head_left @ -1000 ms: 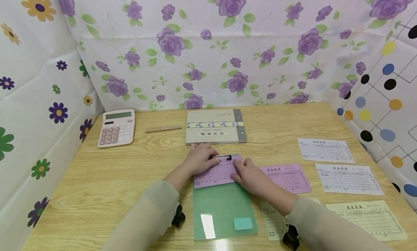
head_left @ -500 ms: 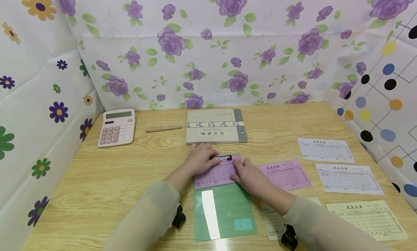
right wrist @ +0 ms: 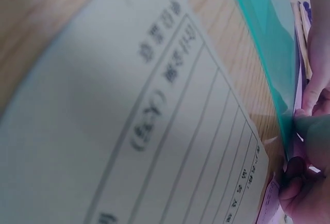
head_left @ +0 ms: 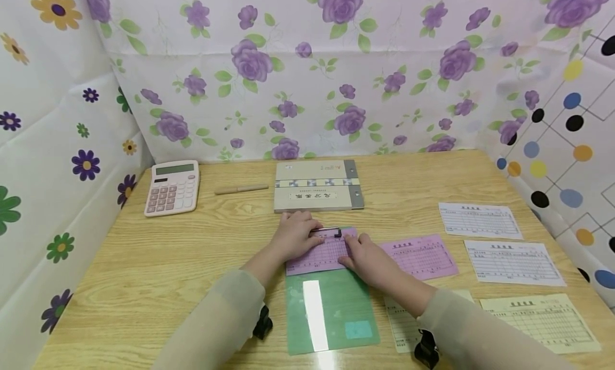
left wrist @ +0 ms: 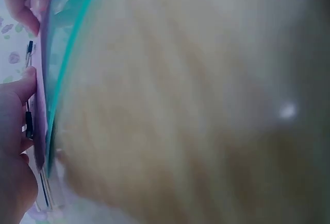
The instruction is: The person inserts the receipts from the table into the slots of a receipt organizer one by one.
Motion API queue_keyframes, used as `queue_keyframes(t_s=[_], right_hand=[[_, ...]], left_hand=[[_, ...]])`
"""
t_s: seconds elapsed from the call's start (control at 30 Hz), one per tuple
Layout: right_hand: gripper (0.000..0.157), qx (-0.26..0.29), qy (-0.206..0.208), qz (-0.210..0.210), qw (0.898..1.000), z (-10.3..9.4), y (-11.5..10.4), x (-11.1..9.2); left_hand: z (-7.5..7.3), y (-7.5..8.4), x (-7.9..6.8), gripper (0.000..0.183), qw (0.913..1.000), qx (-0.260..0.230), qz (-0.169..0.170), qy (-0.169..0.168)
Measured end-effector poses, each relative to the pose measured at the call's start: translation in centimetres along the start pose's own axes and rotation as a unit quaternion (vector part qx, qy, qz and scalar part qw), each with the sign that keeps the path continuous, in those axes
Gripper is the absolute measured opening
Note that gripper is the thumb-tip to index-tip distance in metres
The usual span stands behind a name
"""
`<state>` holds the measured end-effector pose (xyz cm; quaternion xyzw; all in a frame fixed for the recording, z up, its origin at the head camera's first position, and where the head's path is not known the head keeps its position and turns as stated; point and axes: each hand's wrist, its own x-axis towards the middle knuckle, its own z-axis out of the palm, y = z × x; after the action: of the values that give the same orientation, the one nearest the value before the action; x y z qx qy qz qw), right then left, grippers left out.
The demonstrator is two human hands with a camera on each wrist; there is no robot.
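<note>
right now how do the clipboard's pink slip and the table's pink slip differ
The clipboard slip lies on the green clipboard at its clip; the table slip lies on the table. The left hand and right hand touch the clipboard slip; neither grips the table slip. Both are pink with printed grids.

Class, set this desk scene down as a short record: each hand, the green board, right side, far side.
Left hand: holds the clip at its left end
Right hand: holds purple slip at its right edge
Green board: purple slip across its clip end
Right side: loose purple slip, two white slips, two yellow slips
Far side: calculator, tan pen, grey book
</note>
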<state>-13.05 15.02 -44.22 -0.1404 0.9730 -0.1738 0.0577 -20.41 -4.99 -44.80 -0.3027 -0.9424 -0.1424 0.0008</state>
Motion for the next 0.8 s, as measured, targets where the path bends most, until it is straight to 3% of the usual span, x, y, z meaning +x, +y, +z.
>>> queue_keyframes(t_s=[0.27, 0.47, 0.63, 0.8], right_hand=[[0.061, 0.005, -0.010, -0.006, 1.000, -0.4, 0.1, 0.0], [0.058, 0.036, -0.034, -0.006, 0.999, -1.0, 0.9, -0.3], [0.058, 0.089, -0.033, -0.010, 0.995, -2.2, 2.8, -1.0], [0.052, 0.084, -0.014, -0.026, 0.996, -4.0, 6.1, -2.2]], left_hand=[[0.7, -0.6, -0.1, 0.038, 0.9955, -0.090, -0.020, -0.021], [0.6, -1.1, 0.1, 0.038, 0.9923, -0.118, -0.021, -0.031], [0.6, -1.3, 0.2, 0.040, 0.9920, -0.120, -0.016, -0.037], [0.4, -1.2, 0.2, 0.040, 0.9912, -0.125, -0.020, -0.040]])
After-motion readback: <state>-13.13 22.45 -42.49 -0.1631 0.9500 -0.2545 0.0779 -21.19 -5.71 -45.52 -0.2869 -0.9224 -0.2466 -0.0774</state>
